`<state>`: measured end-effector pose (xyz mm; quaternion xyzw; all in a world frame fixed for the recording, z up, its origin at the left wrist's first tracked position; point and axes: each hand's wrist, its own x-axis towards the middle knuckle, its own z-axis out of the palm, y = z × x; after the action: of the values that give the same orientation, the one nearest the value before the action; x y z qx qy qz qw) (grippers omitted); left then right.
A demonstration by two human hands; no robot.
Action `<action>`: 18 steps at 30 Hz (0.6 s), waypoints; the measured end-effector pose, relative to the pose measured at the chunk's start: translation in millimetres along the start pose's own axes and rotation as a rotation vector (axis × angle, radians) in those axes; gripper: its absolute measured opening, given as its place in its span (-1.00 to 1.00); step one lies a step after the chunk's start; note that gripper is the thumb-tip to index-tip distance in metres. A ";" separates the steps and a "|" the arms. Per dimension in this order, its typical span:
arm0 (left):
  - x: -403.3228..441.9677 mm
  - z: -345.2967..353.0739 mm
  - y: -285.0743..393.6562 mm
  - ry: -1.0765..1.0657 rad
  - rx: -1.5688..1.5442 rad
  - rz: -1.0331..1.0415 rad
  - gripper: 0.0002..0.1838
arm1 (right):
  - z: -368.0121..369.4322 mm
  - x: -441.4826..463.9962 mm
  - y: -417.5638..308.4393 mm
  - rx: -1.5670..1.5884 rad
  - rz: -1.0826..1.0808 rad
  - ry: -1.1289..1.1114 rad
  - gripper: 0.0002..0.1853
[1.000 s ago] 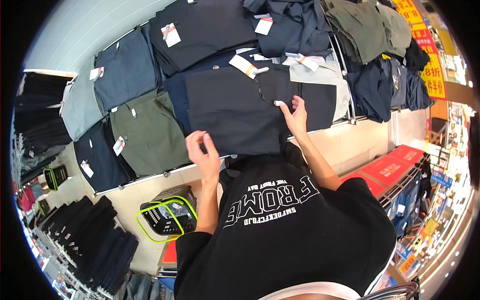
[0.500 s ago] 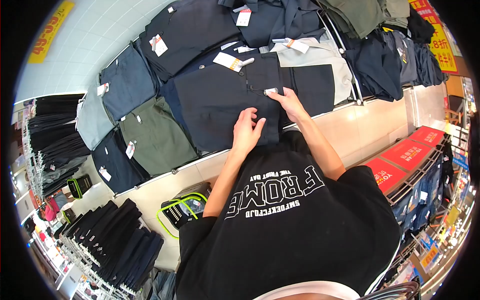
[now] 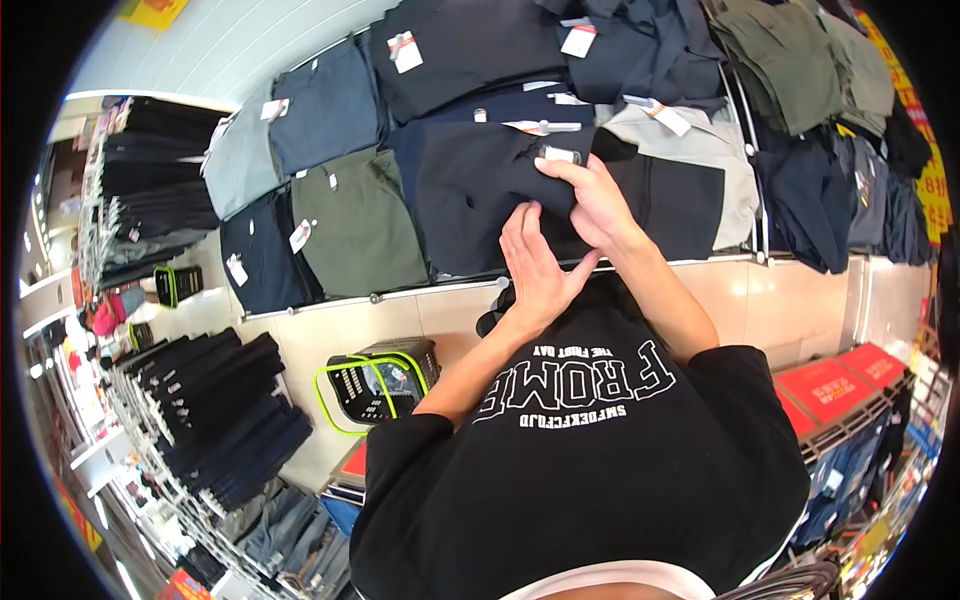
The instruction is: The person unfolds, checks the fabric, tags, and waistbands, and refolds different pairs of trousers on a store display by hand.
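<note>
Tag (image 3: 563, 156) at right hand (image 3: 606, 205), “FROME” (image 3: 578, 384) on shirt (image 3: 590, 480)

Central folded trousers (image 3: 455, 225): plain, near-black to my eye. Small tag (image 3: 561, 156) at their waistband: white, dark-printed. Neighbouring trousers (image 3: 358, 225): solid olive green. Corner pair (image 3: 262, 255): dark navy. Pair behind (image 3: 328, 112): slate blue. End pair (image 3: 240, 155): pale grey. Pair on the far side (image 3: 738, 205): off-white. Upper tag (image 3: 407, 55): white with a red band. T-shirt (image 3: 650, 480): black, white-outlined block lettering, white collar. Shopping basket (image 3: 408, 355): dark, edged in lime green. Box tops (image 3: 825, 390): red, pale lettering. Hanging trousers (image 3: 215, 390): black shading into navy. Wall sign (image 3: 930, 190): yellow, red characters. Floor (image 3: 800, 300): glossy beige.
</note>
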<state>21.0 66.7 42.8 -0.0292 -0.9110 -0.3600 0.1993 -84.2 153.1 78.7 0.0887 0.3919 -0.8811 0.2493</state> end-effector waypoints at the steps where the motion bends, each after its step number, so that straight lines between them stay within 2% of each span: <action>1: 3.1 -4.8 1.5 0.048 0.009 -0.040 0.10 | 13.2 3.1 -0.7 0.055 0.050 -0.010 -0.79; 6: 16.8 -11.1 -4.2 0.197 0.086 -0.168 0.26 | 75.9 5.2 22.9 0.177 -0.009 0.003 -0.85; 7: 19.9 -10.2 -6.6 0.299 0.063 -0.225 0.16 | 88.4 6.2 33.6 0.117 -0.087 0.088 -0.86; 8: 25.8 -14.8 -8.9 0.401 0.038 -0.280 0.05 | 95.7 5.2 44.2 0.109 -0.075 0.073 -0.86; 9: 31.7 -29.9 -21.3 0.428 0.052 -0.301 0.05 | 108.8 7.1 60.5 -0.121 -0.102 0.055 -0.84; 10: 37.0 -43.0 -30.8 0.480 -0.102 -0.397 -0.06 | 116.8 9.3 69.3 -0.344 -0.144 0.046 -0.82; 12: 49.5 -74.8 -52.5 0.585 -0.420 -0.578 -0.30 | 144.7 23.2 77.7 -0.443 -0.116 -0.096 -0.71; 13: 54.3 -91.3 -65.3 0.634 -0.382 -0.479 -0.58 | 161.1 36.4 79.5 -0.551 -0.204 -0.225 -0.66; 15: 60.6 -127.4 -107.8 0.707 -0.514 -0.458 -0.79 | 193.0 75.6 104.4 -0.802 -0.321 -0.421 -0.62; 16: 61.3 -150.7 -137.5 0.665 -0.505 -0.453 -0.84 | 208.3 101.4 125.0 -0.951 -0.355 -0.491 -0.61; 17: 68.1 -178.2 -163.5 0.628 -0.500 -0.440 -0.82 | 228.1 119.0 137.1 -0.995 -0.267 -0.577 -0.54; 18: 73.2 -208.8 -178.7 0.539 -0.601 -0.661 -0.74 | 245.2 135.7 145.9 -1.041 -0.180 -0.666 -0.47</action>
<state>-10.0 -211.3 94.0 0.2977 -0.6445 -0.6438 0.2855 -117.0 -160.3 102.6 -0.3572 0.6771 -0.5724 0.2937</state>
